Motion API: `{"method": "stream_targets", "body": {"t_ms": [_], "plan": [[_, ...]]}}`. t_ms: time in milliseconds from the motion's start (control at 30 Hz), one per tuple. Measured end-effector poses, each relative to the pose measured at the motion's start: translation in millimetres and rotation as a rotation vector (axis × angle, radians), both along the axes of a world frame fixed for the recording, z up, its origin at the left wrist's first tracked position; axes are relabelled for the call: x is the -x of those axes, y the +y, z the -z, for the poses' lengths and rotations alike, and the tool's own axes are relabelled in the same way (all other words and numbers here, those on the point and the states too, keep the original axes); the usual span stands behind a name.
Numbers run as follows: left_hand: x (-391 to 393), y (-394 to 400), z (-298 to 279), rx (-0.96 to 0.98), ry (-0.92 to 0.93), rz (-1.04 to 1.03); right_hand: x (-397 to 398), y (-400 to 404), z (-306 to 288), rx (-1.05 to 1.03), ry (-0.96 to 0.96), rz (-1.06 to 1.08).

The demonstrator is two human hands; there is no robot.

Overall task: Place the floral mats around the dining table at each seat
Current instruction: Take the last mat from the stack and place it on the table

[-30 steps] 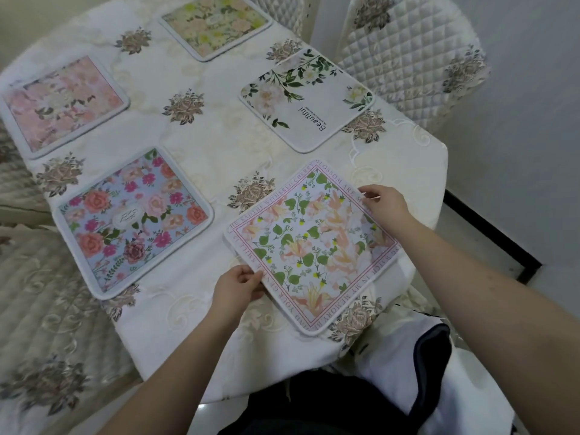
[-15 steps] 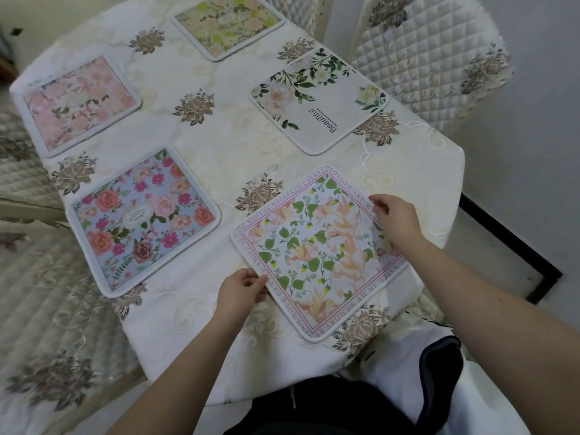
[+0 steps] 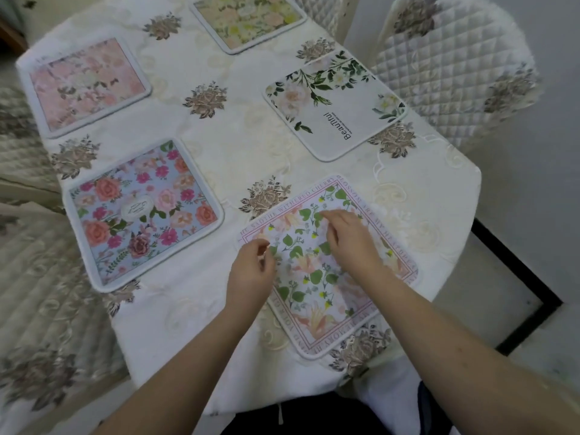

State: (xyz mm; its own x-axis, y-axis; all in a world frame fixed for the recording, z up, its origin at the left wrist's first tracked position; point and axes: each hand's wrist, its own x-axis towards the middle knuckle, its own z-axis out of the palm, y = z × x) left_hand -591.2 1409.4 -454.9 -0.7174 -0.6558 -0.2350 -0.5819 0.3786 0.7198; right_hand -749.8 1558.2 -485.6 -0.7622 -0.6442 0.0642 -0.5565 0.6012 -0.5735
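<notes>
Both hands had let go of the pink-bordered mat [image 3: 326, 265]: left hand [image 3: 251, 271] and right hand [image 3: 351, 240] hovered over it, fingers loosely curled, empty. The mat lay flat at the table's [image 3: 238, 133] five o'clock edge; the final placement appeared complete.

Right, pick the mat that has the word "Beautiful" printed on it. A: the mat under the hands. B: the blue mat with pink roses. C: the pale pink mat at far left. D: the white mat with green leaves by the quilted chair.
D: "Beautiful" is printed on the white leafy mat beside the quilted chair.
</notes>
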Motion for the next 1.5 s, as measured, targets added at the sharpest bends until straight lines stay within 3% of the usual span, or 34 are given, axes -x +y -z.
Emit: {"method": "stream_targets", "body": {"t_ms": [167, 533, 833, 1233, 1367, 1500], "plan": [[33.4, -1.7, 27.7, 0.340, -0.019, 0.234, -12.3, -54.0, 8.5, -0.136, -0.004, -0.119], [38.3, -11.9, 78.3, 0.552, -0.186, 0.410, -2.8, -71.6, 41.5, -0.427, 0.200, -0.347], [30.5, -23.5, 76.5, 0.544, -0.233, 0.371, 20.6, -54.4, 38.7, -0.455, 0.170, -0.270], [8.8, -52.2, 71.9, 0.527, -0.300, 0.396, 82.2, 0.7, 37.9, -0.425, 0.100, -0.015], [6.6, -61.4, 72.0, 0.603, -0.350, 0.446, 89.2, 9.0, 35.0, -0.438, 0.095, 0.034], [5.8, -56.2, 66.2, 0.683, -0.332, 0.328, 68.9, 8.2, 22.9, -0.397, 0.100, 0.066]]}}
